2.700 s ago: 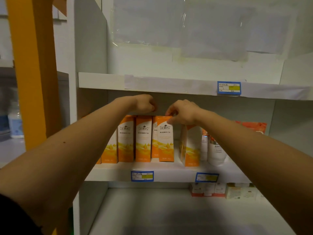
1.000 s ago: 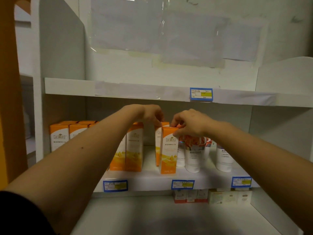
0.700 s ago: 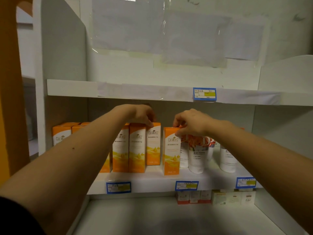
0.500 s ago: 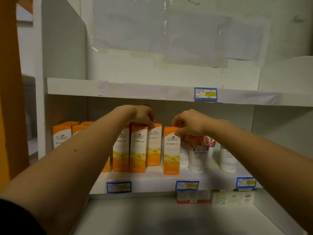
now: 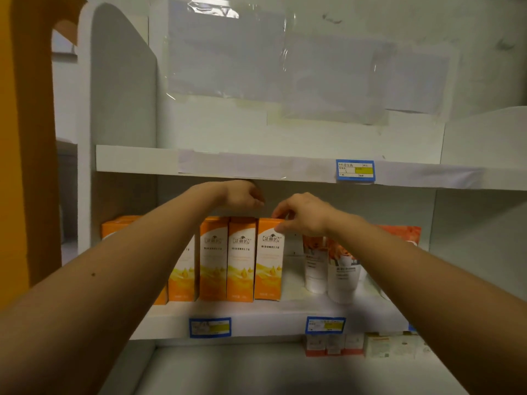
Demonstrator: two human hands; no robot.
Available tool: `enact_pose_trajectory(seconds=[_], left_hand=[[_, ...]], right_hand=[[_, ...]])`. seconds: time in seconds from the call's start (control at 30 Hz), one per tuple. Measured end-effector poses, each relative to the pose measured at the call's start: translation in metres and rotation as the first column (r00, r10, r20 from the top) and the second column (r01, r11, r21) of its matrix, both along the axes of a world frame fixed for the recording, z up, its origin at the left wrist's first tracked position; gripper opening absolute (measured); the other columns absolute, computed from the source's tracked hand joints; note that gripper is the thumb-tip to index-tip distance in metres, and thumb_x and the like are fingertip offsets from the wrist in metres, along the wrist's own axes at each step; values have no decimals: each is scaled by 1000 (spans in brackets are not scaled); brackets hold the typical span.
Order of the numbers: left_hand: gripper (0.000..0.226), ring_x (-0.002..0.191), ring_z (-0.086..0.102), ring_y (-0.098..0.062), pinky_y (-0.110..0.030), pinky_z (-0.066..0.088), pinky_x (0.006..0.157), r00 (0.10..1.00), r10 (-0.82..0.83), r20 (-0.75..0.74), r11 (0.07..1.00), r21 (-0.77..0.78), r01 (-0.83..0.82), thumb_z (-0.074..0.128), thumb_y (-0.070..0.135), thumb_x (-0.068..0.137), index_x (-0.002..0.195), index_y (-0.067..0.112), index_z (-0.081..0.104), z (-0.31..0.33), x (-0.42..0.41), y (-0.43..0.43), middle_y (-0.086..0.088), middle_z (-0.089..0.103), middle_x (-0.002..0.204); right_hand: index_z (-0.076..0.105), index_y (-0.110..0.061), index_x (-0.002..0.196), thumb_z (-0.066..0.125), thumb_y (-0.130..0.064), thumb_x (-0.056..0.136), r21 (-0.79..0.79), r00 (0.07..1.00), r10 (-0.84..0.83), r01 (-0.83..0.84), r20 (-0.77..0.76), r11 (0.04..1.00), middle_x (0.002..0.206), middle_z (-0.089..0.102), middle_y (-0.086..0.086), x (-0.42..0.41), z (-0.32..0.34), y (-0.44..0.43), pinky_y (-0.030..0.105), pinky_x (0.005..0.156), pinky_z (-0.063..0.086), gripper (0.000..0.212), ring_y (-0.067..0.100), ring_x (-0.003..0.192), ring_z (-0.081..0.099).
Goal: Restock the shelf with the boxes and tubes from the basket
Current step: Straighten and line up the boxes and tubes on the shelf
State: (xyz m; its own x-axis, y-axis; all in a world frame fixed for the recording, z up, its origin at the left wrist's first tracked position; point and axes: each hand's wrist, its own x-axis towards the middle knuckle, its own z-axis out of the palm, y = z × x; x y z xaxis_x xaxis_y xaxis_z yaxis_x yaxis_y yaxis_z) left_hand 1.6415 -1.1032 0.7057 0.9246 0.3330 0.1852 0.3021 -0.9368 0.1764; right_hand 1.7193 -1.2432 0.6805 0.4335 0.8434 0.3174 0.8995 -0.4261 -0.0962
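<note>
The right hand (image 5: 302,215) pinches the top edge of the end orange box (image 5: 269,260), thumb and fingertips curled on it. That box stands upright on the middle shelf (image 5: 271,320), touching the next one in the orange row (image 5: 228,260) to its left. The left hand (image 5: 242,195) hangs just above and left of the end orange box, fingers curled down; can't tell if it touches or holds anything. The white tubes (image 5: 342,269) stand just right of the end orange box, small gap between. No basket in view.

Risks, my judgement: the pinch sits high on a tall narrow box, so a sideways nudge may tip it rightward into the tubes and topple them. Pushing left too hard may shove the row askew.
</note>
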Motion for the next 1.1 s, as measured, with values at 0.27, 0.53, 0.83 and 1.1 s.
enact_pose_trajectory(seconds=[0.27,0.53,0.83,1.1], left_hand=[[39,120,52,-26,-32,41,97,996,-51,67,999,-13,52,43,23,97,132,7,50,-9,-2,-3,-12,54,134],[41,124,50,-26,-33,39,102,991,-98,92,995,13,97,41,24,98,133,5,49,-11,15,-24,-13,53,137],[42,128,49,-25,-32,37,105,983,-169,78,985,41,166,46,21,96,135,4,47,-22,48,-60,-12,50,141],[32,109,61,-25,-36,49,94,982,-176,72,974,157,163,53,19,92,120,8,61,-29,68,-72,-11,64,122]], right_hand=[[56,-25,123,57,-34,89,30,999,-33,32,35,999,128,56,1,-1,-9,2,32,79,42,35,21,113,53],[55,-21,126,48,-29,94,38,989,-119,116,88,993,135,53,4,18,4,-46,43,99,46,34,24,119,52],[58,-18,125,53,-21,90,-45,974,-216,219,61,975,129,60,4,42,2,-95,39,97,49,35,22,113,58],[66,-18,114,61,-29,87,62,974,-213,208,84,976,117,67,4,50,-8,-103,35,90,52,30,20,102,62]])
